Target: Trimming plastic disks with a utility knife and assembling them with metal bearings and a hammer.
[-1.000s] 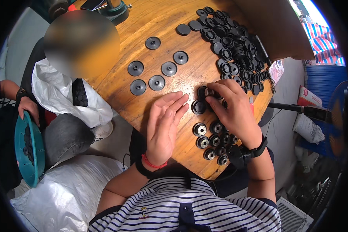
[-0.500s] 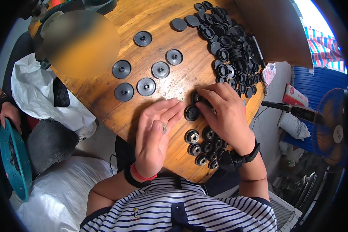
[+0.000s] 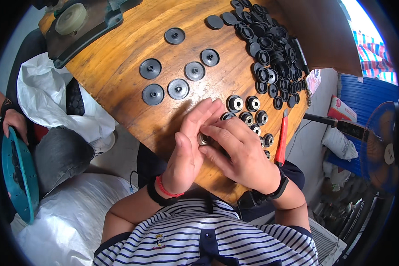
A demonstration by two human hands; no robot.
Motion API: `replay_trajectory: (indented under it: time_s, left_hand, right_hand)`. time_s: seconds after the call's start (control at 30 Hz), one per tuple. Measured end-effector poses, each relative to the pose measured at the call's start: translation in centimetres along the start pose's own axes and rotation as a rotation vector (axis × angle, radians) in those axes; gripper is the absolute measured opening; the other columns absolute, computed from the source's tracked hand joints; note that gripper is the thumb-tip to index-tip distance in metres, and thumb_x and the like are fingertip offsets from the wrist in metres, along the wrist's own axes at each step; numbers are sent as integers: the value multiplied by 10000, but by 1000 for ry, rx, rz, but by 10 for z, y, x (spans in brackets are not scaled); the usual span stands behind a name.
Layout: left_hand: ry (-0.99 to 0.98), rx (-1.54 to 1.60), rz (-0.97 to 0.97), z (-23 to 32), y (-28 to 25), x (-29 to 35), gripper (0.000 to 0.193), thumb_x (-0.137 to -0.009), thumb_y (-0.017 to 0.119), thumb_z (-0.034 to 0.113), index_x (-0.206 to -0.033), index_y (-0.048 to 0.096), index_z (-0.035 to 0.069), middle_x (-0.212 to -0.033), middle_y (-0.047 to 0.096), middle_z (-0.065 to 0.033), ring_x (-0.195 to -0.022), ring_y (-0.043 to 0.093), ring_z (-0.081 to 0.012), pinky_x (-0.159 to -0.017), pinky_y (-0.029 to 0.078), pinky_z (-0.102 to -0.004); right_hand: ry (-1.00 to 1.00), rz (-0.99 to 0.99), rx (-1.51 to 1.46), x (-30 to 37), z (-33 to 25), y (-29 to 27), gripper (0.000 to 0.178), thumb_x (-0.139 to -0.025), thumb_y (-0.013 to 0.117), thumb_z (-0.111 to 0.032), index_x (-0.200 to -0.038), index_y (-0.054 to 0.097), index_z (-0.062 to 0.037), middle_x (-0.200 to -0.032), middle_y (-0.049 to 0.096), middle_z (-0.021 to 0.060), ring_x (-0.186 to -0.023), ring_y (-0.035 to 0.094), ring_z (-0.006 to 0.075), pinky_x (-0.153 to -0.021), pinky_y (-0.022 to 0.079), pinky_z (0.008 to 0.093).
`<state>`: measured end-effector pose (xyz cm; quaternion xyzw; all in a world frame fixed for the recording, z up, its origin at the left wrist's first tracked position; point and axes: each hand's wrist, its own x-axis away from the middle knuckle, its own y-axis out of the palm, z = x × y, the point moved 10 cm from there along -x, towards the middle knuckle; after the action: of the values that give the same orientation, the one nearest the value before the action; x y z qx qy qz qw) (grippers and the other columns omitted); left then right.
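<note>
My left hand point(image 3: 189, 146) is raised over the table edge, palm toward my right hand, its fingers stretched out and thumb apart. Against that palm sits a small metal ball bearing point(image 3: 204, 138), pinched by the fingertips of my right hand point(image 3: 239, 153). Just beyond and right of my hands stand several round black caps, most with shiny bearings in their middles, such as this black cap point(image 3: 235, 103). My right hand partly hides the nearer ones. Beyond my left hand lie several wide black discs point(image 3: 178, 89), each with a short central stem.
A heap of black rings and caps point(image 3: 275, 48) covers the far right of the wooden table point(image 3: 119, 53). A red utility knife point(image 3: 283, 137) lies at the right edge. On the left, another person's hand point(image 3: 14, 122) holds a teal round frame point(image 3: 17, 177). A fan point(image 3: 381, 150) stands right.
My right hand has left the black caps and come to my left palm, where it grips the bearing. The view has shifted, showing more bearing-filled caps and the knife.
</note>
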<state>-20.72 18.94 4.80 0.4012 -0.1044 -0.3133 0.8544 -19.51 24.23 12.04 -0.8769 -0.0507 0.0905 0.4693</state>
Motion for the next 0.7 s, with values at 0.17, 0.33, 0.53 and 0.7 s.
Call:
replay_trajectory:
  time_s: [0.17,0.33,0.53,0.7]
  left_hand:
    - [51,98,87,0,-7,3,760,-992,185,595,-1477,224,12,-1500,304,-213,-1404,285,-334,-1152,207,-451]
    - [76,153,126,1,-13,3,610,-1032,203,484,-1423,310,30,-1472,350,-196,-1379,335,-339,-1148,232,-475]
    - [70,131,116,1,-14,3,591,-1033,235,459,-1428,279,21,-1472,332,-206,-1381,325,-343,-1149,213,-480]
    - [51,145,106,1,-13,3,595,-1032,269,449,-1432,250,9,-1475,315,-211,-1385,315,-345,-1151,194,-484]
  right_hand:
    - [451,62,-233,19,54,-28,317,-762,732,-58,-1039,584,-17,-908,579,112,-795,584,242,-702,488,328]
    - [444,18,-76,21,60,-25,322,-738,759,-78,-1009,593,-21,-886,562,117,-783,583,271,-679,477,353]
    - [427,-21,49,12,62,-20,313,-695,777,-95,-947,604,-26,-836,534,118,-791,568,312,-680,462,397]
    - [428,-31,55,11,63,-22,313,-690,782,-96,-935,600,-26,-837,535,119,-787,563,314,-684,460,397]
